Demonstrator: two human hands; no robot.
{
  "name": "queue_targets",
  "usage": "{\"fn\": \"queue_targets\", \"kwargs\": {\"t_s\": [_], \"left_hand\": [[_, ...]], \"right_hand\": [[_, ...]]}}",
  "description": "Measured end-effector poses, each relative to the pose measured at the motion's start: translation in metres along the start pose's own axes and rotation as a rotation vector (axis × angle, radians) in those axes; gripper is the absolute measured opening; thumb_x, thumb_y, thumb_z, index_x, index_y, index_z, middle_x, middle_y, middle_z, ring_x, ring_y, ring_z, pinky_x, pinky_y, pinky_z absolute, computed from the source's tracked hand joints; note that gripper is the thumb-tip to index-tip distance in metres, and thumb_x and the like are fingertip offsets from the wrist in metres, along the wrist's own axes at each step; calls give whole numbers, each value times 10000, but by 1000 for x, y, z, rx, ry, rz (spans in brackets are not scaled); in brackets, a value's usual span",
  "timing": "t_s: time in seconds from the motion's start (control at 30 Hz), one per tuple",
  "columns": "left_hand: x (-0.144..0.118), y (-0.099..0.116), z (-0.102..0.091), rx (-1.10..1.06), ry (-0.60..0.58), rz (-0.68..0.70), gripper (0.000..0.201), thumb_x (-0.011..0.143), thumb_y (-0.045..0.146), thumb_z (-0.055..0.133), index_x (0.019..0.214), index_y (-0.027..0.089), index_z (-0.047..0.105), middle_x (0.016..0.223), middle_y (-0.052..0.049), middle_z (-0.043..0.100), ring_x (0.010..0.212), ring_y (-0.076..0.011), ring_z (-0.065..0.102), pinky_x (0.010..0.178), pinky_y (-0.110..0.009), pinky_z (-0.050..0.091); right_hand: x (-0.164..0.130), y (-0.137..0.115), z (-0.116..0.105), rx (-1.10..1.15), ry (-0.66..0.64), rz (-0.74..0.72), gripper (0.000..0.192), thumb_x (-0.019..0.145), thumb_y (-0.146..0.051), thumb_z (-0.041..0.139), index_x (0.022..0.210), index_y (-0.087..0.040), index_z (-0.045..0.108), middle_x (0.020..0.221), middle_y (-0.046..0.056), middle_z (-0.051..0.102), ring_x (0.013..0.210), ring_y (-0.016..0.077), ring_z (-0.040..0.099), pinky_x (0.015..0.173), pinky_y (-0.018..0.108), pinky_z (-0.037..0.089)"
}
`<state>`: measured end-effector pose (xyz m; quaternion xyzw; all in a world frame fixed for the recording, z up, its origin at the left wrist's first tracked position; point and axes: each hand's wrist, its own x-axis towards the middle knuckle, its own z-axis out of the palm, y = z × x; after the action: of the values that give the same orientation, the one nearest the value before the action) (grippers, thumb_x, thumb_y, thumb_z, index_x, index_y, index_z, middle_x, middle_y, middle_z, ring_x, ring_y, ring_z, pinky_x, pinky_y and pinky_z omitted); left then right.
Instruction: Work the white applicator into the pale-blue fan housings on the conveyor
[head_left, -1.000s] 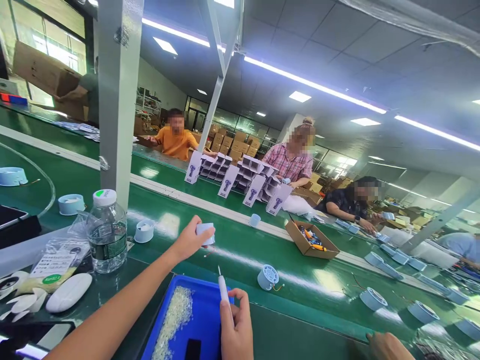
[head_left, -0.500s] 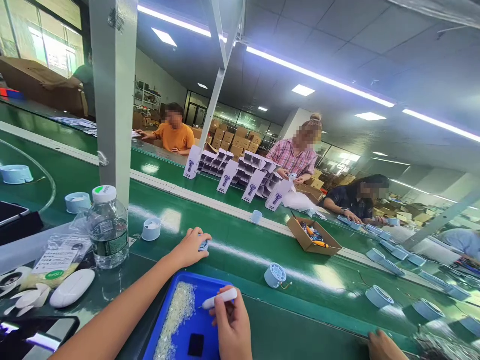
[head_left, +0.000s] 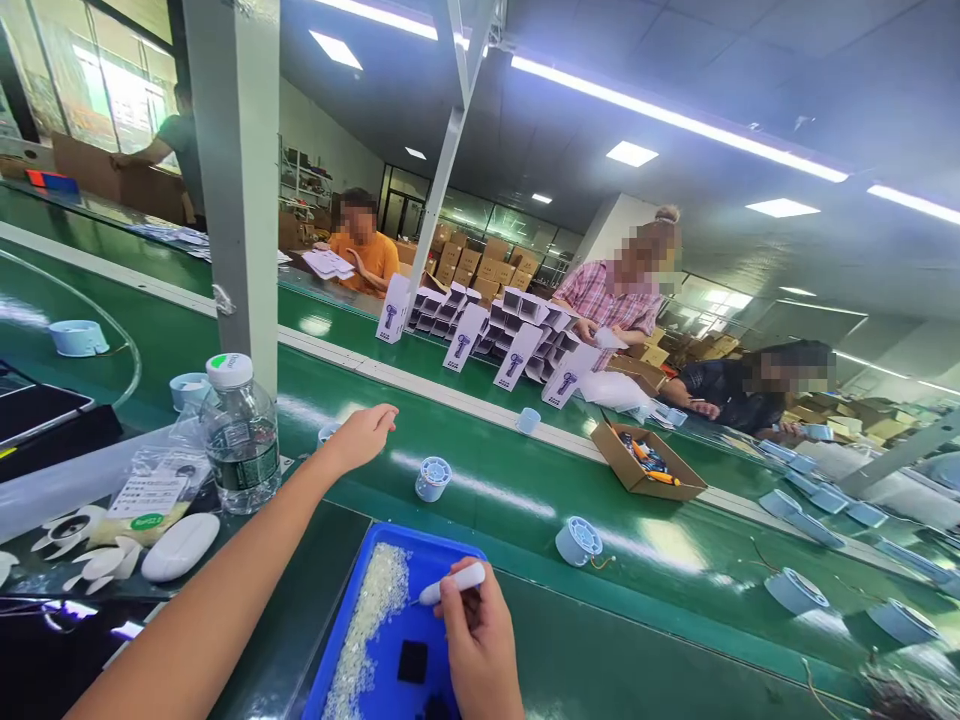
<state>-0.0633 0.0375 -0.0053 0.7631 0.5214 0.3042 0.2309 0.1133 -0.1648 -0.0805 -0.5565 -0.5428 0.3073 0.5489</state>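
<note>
The right hand [head_left: 476, 640] was closed around a white pen-like tool [head_left: 454, 583], its tip lowered toward a heap of small translucent pieces [head_left: 371, 620] in a blue tray [head_left: 420, 535] at the near edge of the table. One black square pad [head_left: 412, 661] lay in the same tray, just beside the heap. The left hand [head_left: 360, 435] was stretched out over the green conveyor belt [head_left: 487, 500], fingers loose and wide, holding nothing. It was close to a pale blue round housing [head_left: 433, 477] that sat upright on the belt just to its right.

The step in hand looked like picking up a single piece with the tool. A clean pick would call for a steady tip and a housing brought within reach.

At least four such housings stood along the near belt, among them a second housing [head_left: 578, 540] farther right. One more housing [head_left: 328, 432] was half hidden behind the left hand. To the left stood one water bottle [head_left: 240, 430]. Across the belt were one open cardboard box [head_left: 645, 460] and four rows of white cartons [head_left: 487, 335]. Three workers sat opposite and a fourth person [head_left: 176, 140] stood at far left.
</note>
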Motion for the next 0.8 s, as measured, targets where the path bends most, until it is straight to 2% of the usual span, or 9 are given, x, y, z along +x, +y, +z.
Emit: {"fn": "queue_targets", "kwargs": {"t_s": [0.13,0.23,0.3,0.37,0.43,0.53,0.67,0.73,0.8], "left_hand": [[0,-3,-4,58,-32,-53,435,870,363,251,1060,172,593,962,-65,666,894,-204,596,747,-277,423],[-1,-4,-5,66,-65,-87,461,873,364,250,1143,152,558,988,-83,665,922,-209,592,753,-272,421],[-1,-4,-5,54,-61,-129,505,875,360,252,1276,126,451,999,-93,665,894,-208,598,737,-272,424],[0,-4,-6,40,-54,-169,556,874,353,265,1371,110,319,996,-96,670,837,-203,608,708,-268,424],[0,-4,-6,35,-46,-179,567,871,337,277,1390,108,286,981,-93,679,808,-196,615,695,-259,421],[1,-2,-8,61,-27,-164,508,868,310,273,1314,116,421,949,-80,689,846,-190,616,718,-249,420],[4,-5,-9,143,3,-151,429,861,345,278,1046,184,629,945,-73,691,905,-211,604,740,-267,421],[5,-10,-8,201,-29,-150,472,858,414,264,918,189,675,888,-97,693,893,-243,605,751,-298,419],[7,-17,-5,273,-65,-149,532,850,464,246,898,176,690,922,-135,681,966,-284,581,811,-342,404]], "right_hand": [[1,-5,-3,-122,-11,-135,163,857,-271,490,711,-223,437,602,-52,428,508,115,414,484,208,366],[1,-7,-7,-160,131,-222,215,842,-248,498,658,-227,388,615,-51,399,529,115,395,500,208,361],[2,-9,-11,-160,195,-232,258,854,-256,479,631,-229,353,603,-52,388,523,113,388,503,210,360],[1,-9,-15,-181,190,-205,298,872,-271,455,608,-231,323,566,-63,355,487,104,353,473,205,333],[0,-10,-17,-216,167,-182,329,879,-286,445,590,-231,298,540,-71,320,466,98,321,452,204,300],[-2,-9,-17,-234,130,-179,346,880,-296,438,583,-232,271,528,-72,307,463,94,312,446,205,281],[-3,-9,-14,-237,102,-182,349,871,-280,436,582,-234,245,521,-76,292,455,88,295,440,205,263],[-3,-8,-13,-236,92,-180,348,866,-275,439,581,-234,243,521,-77,288,455,87,293,438,205,260],[-3,-8,-13,-238,87,-179,349,864,-274,442,581,-234,242,520,-77,287,455,86,292,437,204,261]]}}
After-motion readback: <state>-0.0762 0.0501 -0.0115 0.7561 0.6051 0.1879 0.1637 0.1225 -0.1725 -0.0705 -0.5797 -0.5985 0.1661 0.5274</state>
